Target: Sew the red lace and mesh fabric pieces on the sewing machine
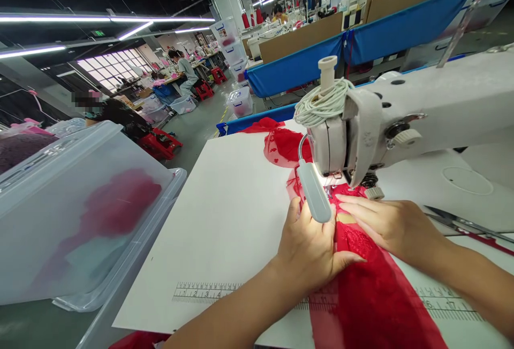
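Note:
Sheer red lace fabric (373, 290) runs from the table's front edge up to the needle of a white sewing machine (433, 108). My left hand (309, 247) lies on the fabric's left side, thumb stretched across it and fingers spread toward the presser foot (329, 191). On the right side, my right hand (385, 223) rests flat with its fingers extended close to the foot. A small grey lamp (315, 191) shines on the needle area and covers some left fingertips. More red fabric (285, 145) lies behind the needle.
Black-bladed scissors (469, 226) lie right of my right hand. A printed ruler (209, 291) crosses the white table (193, 231) near its front. At the left stands a translucent plastic bin (80, 220) with red cloth inside. People sit at workstations farther back.

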`<state>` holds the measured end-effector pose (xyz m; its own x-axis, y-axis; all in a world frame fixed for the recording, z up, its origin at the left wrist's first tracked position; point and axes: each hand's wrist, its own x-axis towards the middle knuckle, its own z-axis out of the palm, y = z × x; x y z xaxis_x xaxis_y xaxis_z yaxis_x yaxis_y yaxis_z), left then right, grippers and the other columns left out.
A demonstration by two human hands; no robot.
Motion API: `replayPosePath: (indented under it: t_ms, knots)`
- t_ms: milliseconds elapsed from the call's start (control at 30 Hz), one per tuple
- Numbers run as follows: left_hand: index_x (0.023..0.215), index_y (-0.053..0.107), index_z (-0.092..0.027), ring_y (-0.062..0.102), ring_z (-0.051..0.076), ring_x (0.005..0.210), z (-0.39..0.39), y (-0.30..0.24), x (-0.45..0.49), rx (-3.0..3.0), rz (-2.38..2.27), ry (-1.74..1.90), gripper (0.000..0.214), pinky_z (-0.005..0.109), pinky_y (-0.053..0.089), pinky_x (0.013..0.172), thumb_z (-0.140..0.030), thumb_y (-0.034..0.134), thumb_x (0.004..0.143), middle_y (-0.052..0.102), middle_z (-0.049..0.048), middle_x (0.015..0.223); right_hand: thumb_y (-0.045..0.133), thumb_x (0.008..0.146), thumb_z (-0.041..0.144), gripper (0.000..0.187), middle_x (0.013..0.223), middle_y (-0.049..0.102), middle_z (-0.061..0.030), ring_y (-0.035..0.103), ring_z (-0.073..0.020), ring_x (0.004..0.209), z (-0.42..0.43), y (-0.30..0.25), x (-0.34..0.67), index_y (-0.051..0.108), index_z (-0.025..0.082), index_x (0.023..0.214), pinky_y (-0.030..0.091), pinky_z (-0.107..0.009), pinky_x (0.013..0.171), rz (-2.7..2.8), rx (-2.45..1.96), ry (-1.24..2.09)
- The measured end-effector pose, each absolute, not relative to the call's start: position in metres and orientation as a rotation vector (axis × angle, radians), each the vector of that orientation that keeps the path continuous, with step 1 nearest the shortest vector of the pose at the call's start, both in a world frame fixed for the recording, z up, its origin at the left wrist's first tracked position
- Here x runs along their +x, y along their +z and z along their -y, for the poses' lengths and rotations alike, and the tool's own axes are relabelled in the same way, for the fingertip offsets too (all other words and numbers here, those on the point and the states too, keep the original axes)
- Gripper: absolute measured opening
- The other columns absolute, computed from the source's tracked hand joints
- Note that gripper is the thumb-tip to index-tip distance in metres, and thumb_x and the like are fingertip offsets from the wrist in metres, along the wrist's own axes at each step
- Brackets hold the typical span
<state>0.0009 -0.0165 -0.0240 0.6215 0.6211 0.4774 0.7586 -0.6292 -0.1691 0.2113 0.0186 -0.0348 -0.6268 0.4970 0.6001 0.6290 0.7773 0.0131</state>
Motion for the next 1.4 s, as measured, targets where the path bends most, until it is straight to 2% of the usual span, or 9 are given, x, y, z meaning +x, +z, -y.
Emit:
replayPosePath:
  t_ms: [133, 233, 367, 700, 833, 967, 1133, 1300, 1400]
  knots:
    - [0.110, 0.068, -0.010, 0.067, 0.025, 0.090, 0.015, -0.021, 0.005, -2.581, 1.068, -0.682, 0.077, 0.038, 0.051, 0.085, -0.067, 0.017, 0.101, 0.070, 0.0151, 0.103, 0.039, 0.090, 0.005, 0.039, 0.110, 0.077, -0.0095, 0.076, -0.0189, 0.082, -0.016, -0.032, 0.212, 0.074, 0.013, 0.106, 0.057, -0.026, 0.053, 2.383, -0.807, -0.338]
    - [0.103, 0.069, -0.011, 0.067, 0.023, 0.084, 0.016, -0.019, 0.006, -2.603, 1.061, -0.753, 0.080, 0.037, 0.053, 0.081, -0.066, 0.011, 0.101, 0.070, 0.0139, 0.094, 0.038, 0.088, 0.003, 0.042, 0.111, 0.077, -0.0071, 0.076, -0.0171, 0.077, -0.013, -0.034, 0.211, 0.073, 0.015, 0.107, 0.056, -0.026, 0.052, 2.391, -0.787, -0.296]
    - [0.105, 0.069, -0.010, 0.067, 0.024, 0.082, 0.019, -0.019, 0.006, -2.590, 1.069, -0.759, 0.082, 0.038, 0.053, 0.078, -0.067, 0.010, 0.100, 0.070, 0.0163, 0.098, 0.039, 0.086, 0.002, 0.044, 0.111, 0.077, -0.0029, 0.076, -0.0164, 0.081, -0.009, -0.037, 0.212, 0.071, 0.016, 0.113, 0.058, -0.027, 0.057, 2.381, -0.802, -0.216]
    - [0.120, 0.064, -0.009, 0.067, 0.028, 0.096, 0.018, -0.026, 0.005, -2.611, 1.128, -0.637, 0.080, 0.041, 0.052, 0.081, -0.072, 0.020, 0.098, 0.069, 0.0190, 0.111, 0.041, 0.083, -0.001, 0.045, 0.111, 0.077, -0.0048, 0.076, -0.0158, 0.085, -0.014, -0.033, 0.214, 0.070, 0.015, 0.113, 0.058, -0.023, 0.060, 2.420, -0.769, -0.210]
    - [0.127, 0.061, -0.008, 0.067, 0.030, 0.099, 0.018, -0.027, 0.005, -2.598, 1.182, -0.626, 0.085, 0.043, 0.054, 0.081, -0.075, 0.019, 0.096, 0.067, 0.0215, 0.118, 0.040, 0.081, 0.000, 0.042, 0.103, 0.079, -0.0058, 0.076, -0.0167, 0.077, -0.017, -0.032, 0.213, 0.071, 0.015, 0.107, 0.057, -0.024, 0.056, 2.404, -0.782, -0.259]
    - [0.125, 0.062, -0.006, 0.069, 0.029, 0.095, 0.017, -0.024, 0.004, -2.598, 1.137, -0.704, 0.087, 0.041, 0.055, 0.079, -0.071, 0.012, 0.098, 0.068, 0.0223, 0.114, 0.040, 0.083, 0.001, 0.042, 0.104, 0.079, -0.0045, 0.075, -0.0166, 0.075, -0.018, -0.036, 0.214, 0.071, 0.019, 0.105, 0.054, -0.024, 0.053, 2.416, -0.848, -0.232]
    - [0.122, 0.064, -0.005, 0.068, 0.028, 0.086, 0.019, -0.021, 0.001, -2.598, 1.153, -0.598, 0.087, 0.041, 0.054, 0.075, -0.076, 0.022, 0.095, 0.069, 0.0221, 0.108, 0.044, 0.083, 0.005, 0.044, 0.102, 0.078, -0.0029, 0.072, -0.0178, 0.073, -0.018, -0.047, 0.215, 0.071, 0.026, 0.111, 0.051, -0.026, 0.055, 2.411, -1.043, -0.130]
    - [0.126, 0.063, -0.006, 0.067, 0.030, 0.091, 0.019, -0.021, 0.001, -2.603, 1.150, -0.519, 0.088, 0.041, 0.053, 0.076, -0.078, 0.026, 0.093, 0.068, 0.0233, 0.112, 0.043, 0.085, 0.005, 0.037, 0.100, 0.078, -0.0026, 0.070, -0.0167, 0.069, -0.019, -0.048, 0.215, 0.072, 0.025, 0.097, 0.044, -0.026, 0.051, 2.398, -1.027, -0.137]
    - [0.128, 0.062, -0.006, 0.067, 0.031, 0.094, 0.019, -0.020, 0.001, -2.604, 1.161, -0.480, 0.087, 0.040, 0.053, 0.075, -0.078, 0.027, 0.093, 0.067, 0.0234, 0.114, 0.043, 0.084, 0.004, 0.036, 0.097, 0.078, -0.0023, 0.070, -0.0167, 0.072, -0.019, -0.046, 0.214, 0.071, 0.024, 0.095, 0.045, -0.025, 0.052, 2.409, -1.042, -0.135]
